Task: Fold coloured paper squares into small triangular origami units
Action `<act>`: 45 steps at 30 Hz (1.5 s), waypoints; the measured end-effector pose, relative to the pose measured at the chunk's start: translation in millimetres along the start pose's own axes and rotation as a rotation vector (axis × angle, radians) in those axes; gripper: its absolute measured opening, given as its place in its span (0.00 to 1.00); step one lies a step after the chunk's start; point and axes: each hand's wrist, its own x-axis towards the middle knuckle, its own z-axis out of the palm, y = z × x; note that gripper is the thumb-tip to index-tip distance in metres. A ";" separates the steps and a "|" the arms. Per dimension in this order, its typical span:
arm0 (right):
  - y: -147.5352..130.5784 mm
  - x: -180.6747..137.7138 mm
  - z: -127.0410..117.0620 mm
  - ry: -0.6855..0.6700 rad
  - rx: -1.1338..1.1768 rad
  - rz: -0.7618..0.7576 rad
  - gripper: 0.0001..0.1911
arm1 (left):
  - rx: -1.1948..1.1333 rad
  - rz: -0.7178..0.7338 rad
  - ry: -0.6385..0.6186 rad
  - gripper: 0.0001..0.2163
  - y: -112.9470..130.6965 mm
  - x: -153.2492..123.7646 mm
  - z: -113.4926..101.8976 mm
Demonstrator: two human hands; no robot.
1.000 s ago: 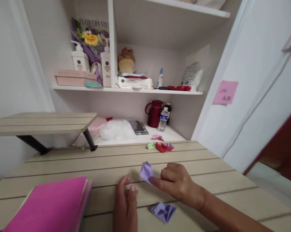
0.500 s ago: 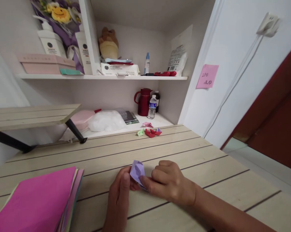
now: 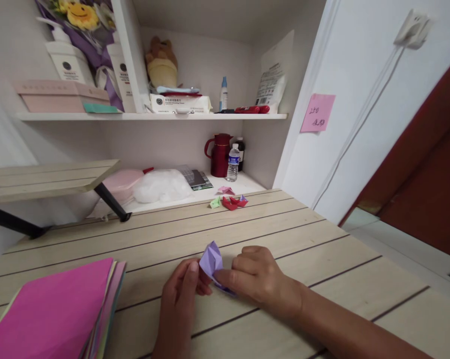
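Note:
A partly folded piece of purple origami paper (image 3: 211,260) is held up just above the wooden tabletop between my two hands. My left hand (image 3: 183,289) pinches its left edge between thumb and fingers. From the other side, my right hand (image 3: 260,279) grips the lower right part, its thumb and index finger pressed on the paper and the other fingers curled in. A pointed flap stands up at the top, and the lower folds are partly hidden by my fingers.
Small folded paper boats, a red one (image 3: 230,203), a green one (image 3: 215,202) and a pink one (image 3: 225,190), sit near the table's back edge. A stack of coloured paper (image 3: 53,309) lies at left. Behind stand a red jug (image 3: 220,155) and a water bottle (image 3: 233,163).
The purple paper has tilted and its pointed flap stands up more, with more of the lower edge showing at right. My left hand has shifted slightly left. The whole view has moved a little.

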 end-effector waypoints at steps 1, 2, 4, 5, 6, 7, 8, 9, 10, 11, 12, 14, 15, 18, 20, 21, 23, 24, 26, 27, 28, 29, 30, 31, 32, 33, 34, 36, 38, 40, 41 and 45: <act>-1.1 0.2 1.3 0.013 0.039 0.027 0.10 | -0.007 -0.008 -0.001 0.18 -1.7 1.4 -1.5; -2.4 0.8 2.3 0.025 0.094 0.058 0.10 | -0.014 -0.015 0.001 0.18 -3.3 2.6 -2.8; -4.7 2.8 3.4 0.055 0.258 0.147 0.09 | -0.029 -0.026 0.019 0.18 -5.6 4.5 -4.8; -5.6 4.1 3.3 0.071 0.349 0.202 0.09 | -0.039 -0.032 0.030 0.18 -6.4 5.1 -5.4; -6.1 5.5 2.9 0.089 0.426 0.257 0.09 | -0.051 -0.038 0.040 0.18 -7.2 5.5 -5.9; -6.3 6.8 2.3 0.108 0.481 0.304 0.09 | -0.060 -0.043 0.048 0.17 -8.0 5.9 -6.2; -6.2 7.9 1.6 0.127 0.514 0.340 0.09 | -0.068 -0.050 0.054 0.17 -8.9 6.2 -6.6; -5.8 8.6 1.2 0.140 0.531 0.366 0.09 | -0.073 -0.056 0.061 0.17 -9.8 6.5 -6.9; -5.1 8.9 1.0 0.148 0.539 0.380 0.09 | -0.075 -0.061 0.063 0.17 -10.7 6.7 -7.2; -4.4 8.7 1.2 0.153 0.544 0.387 0.10 | -0.075 -0.064 0.065 0.17 -11.6 6.9 -7.5; -3.6 8.0 1.6 0.155 0.545 0.386 0.10 | -0.072 -0.065 0.067 0.17 -12.3 7.1 -7.8; -2.0 5.7 2.8 0.153 0.523 0.358 0.11 | -0.063 -0.067 0.073 0.17 -13.0 7.2 -8.1; -1.3 4.3 3.2 0.146 0.498 0.331 0.12 | -0.057 -0.067 0.078 0.17 -12.9 7.2 -8.1; -0.1 0.8 3.0 0.096 0.374 0.228 0.17 | -0.042 -0.060 0.085 0.17 -11.3 7.2 -7.5; 0.0 -0.5 2.6 0.064 0.282 0.164 0.19 | -0.037 -0.051 0.081 0.17 -9.8 7.4 -6.9; -0.1 -1.0 2.6 0.056 0.236 0.136 0.18 | -0.035 -0.051 0.079 0.18 -9.1 7.5 -6.7; -0.4 -2.2 3.4 0.050 0.149 0.085 0.16 | -0.028 -0.053 0.079 0.18 -8.4 7.2 -6.3; -0.5 -2.9 4.0 0.049 0.107 0.064 0.14 | -0.026 -0.053 0.078 0.18 -8.3 6.8 -6.3; -0.5 -4.5 4.7 0.034 0.041 0.029 0.12 | -0.033 -0.040 0.069 0.20 -8.4 5.4 -6.5; -0.3 -5.3 4.7 0.024 0.020 0.018 0.11 | -0.043 -0.031 0.064 0.21 -8.5 4.5 -6.6; -0.1 -5.9 4.4 0.015 0.004 0.010 0.10 | -0.055 -0.022 0.059 0.22 -8.5 3.8 -6.6; 0.3 -6.3 3.7 0.006 -0.011 0.003 0.10 | -0.067 -0.017 0.058 0.22 -8.4 3.2 -6.7; 0.8 -6.4 2.7 -0.001 -0.024 -0.004 0.09 | -0.076 -0.016 0.059 0.21 -8.2 3.0 -6.6; 1.2 -6.2 1.5 -0.007 -0.041 -0.014 0.09 | -0.082 -0.017 0.062 0.20 -7.8 2.9 -6.4; 1.6 -5.8 0.3 -0.011 -0.062 -0.026 0.08 | -0.084 -0.022 0.065 0.18 -7.3 2.9 -6.1; 1.9 -5.2 -0.9 -0.017 -0.087 -0.042 0.08 | -0.085 -0.025 0.065 0.18 -6.5 2.9 -5.6; 2.0 -4.5 -1.9 -0.021 -0.112 -0.059 0.07 | -0.084 -0.026 0.067 0.17 -5.4 2.7 -4.7; 1.8 -2.8 -3.4 -0.018 -0.151 -0.087 0.06 | -0.077 -0.018 0.076 0.16 -2.4 1.4 -2.2; 0.9 -1.0 -4.3 -0.016 -0.166 -0.104 0.05 | -0.063 -0.006 0.094 0.14 1.5 -1.0 1.5; -0.7 0.7 -4.8 -0.022 -0.169 -0.112 0.04 | -0.047 -0.003 0.109 0.12 4.9 -3.7 5.2; -1.6 1.6 -5.0 -0.027 -0.169 -0.117 0.04 | -0.040 -0.006 0.108 0.11 6.0 -4.8 6.7; -5.4 4.8 -5.7 -0.027 -0.163 -0.128 0.04 | -0.007 -0.032 0.109 0.10 4.3 -5.2 8.8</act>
